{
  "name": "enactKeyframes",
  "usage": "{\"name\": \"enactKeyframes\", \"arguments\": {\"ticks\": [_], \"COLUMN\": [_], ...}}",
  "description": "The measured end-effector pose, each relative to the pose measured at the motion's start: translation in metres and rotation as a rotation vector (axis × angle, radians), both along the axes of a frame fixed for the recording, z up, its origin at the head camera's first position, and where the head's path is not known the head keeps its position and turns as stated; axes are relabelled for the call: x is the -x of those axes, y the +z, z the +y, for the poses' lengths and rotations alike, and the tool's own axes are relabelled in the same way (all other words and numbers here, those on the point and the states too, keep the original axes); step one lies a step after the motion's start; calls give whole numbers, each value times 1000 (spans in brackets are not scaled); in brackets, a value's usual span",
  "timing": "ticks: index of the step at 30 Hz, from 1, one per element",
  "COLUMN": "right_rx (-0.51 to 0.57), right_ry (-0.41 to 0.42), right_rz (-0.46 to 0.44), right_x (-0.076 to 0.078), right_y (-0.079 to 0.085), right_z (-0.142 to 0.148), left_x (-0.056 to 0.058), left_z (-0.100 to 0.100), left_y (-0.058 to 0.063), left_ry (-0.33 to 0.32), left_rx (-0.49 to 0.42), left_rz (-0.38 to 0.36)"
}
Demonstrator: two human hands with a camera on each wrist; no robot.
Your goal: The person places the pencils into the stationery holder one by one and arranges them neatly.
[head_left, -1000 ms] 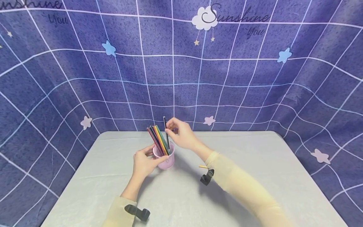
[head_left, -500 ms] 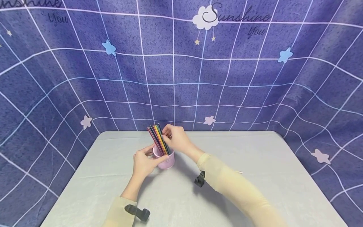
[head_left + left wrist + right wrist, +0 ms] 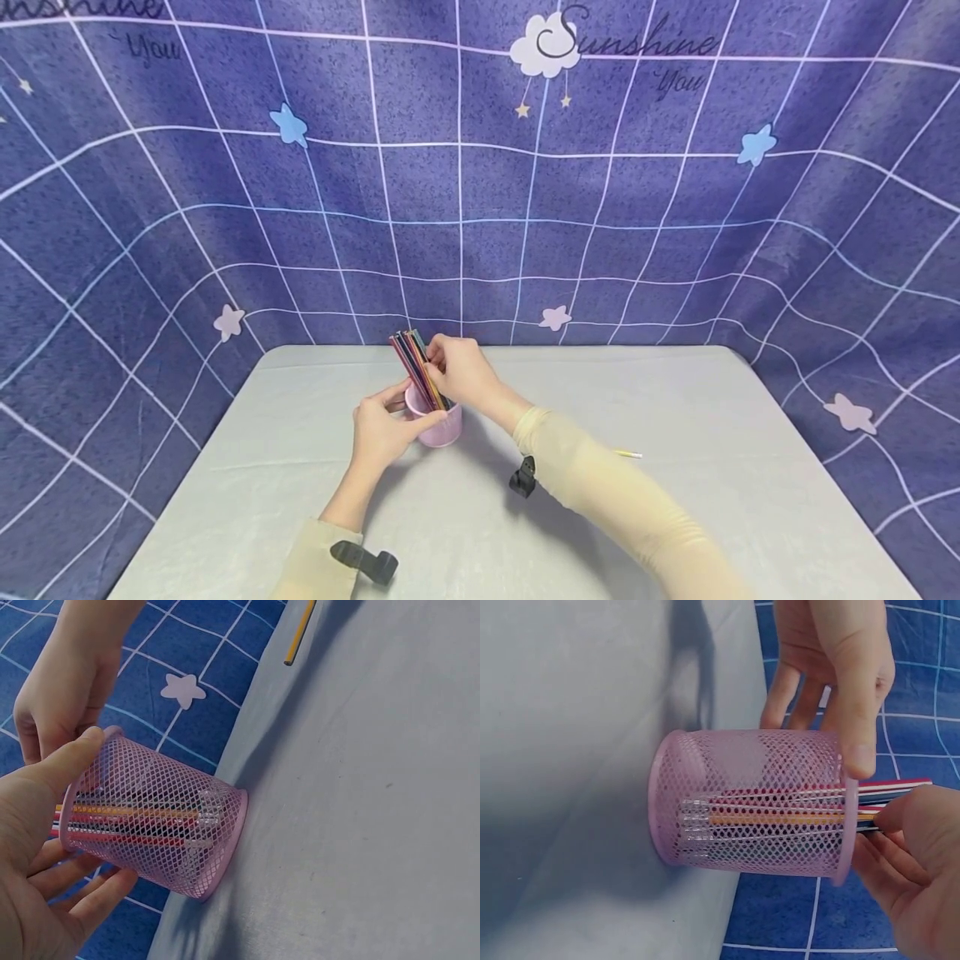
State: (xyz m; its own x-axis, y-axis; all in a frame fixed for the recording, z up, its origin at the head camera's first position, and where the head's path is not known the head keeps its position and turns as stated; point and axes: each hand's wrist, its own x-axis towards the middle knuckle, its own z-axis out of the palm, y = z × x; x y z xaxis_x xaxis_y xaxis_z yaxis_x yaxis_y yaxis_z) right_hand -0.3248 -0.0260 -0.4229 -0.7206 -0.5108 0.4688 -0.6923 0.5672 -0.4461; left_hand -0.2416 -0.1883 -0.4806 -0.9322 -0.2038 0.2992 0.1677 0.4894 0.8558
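Observation:
A pink mesh pencil cup [image 3: 441, 431] stands upright on the table, holding several coloured pencils [image 3: 411, 360] that lean left. My left hand [image 3: 381, 432] grips the cup at its rim, the thumb on the near side and the fingers round the other. My right hand [image 3: 467, 372] is just above the rim on the right, thumb and fingers pinching at the pencils. In the right wrist view, the thumb of the right hand [image 3: 922, 847] lies by a yellow pencil; which pencils it holds is partly hidden. Through the mesh of the cup [image 3: 154, 817], pencil ends show in the left wrist view.
A yellow pencil [image 3: 628, 454] lies on the pale table [image 3: 247, 467] right of the cup, partly behind the right sleeve [image 3: 600, 483]. A blue gridded curtain [image 3: 495, 192] with stars surrounds the table's back and sides. Each wrist carries a black camera mount [image 3: 366, 563].
My right hand has lowered a dark pencil into the cup, moving down and left to the bunch. The sleeve shift exposes the loose yellow pencil's other end. My left hand stays put.

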Motion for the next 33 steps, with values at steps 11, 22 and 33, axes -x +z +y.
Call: {"name": "enactKeyframes", "arguments": {"ticks": [11,22,33], "right_rx": [51,47,3], "right_ry": [-13,-24,-86], "right_rz": [-7,73,78], "right_x": [-2,4,11], "right_y": [0,20,23], "right_z": [4,45,109], "left_x": [-1,-1,1], "left_z": [-1,1,2], "left_y": [0,2,-1], "left_ry": [6,12,23], "left_rx": [-9,-28,-15], "left_rz": [0,-18,-18]}}
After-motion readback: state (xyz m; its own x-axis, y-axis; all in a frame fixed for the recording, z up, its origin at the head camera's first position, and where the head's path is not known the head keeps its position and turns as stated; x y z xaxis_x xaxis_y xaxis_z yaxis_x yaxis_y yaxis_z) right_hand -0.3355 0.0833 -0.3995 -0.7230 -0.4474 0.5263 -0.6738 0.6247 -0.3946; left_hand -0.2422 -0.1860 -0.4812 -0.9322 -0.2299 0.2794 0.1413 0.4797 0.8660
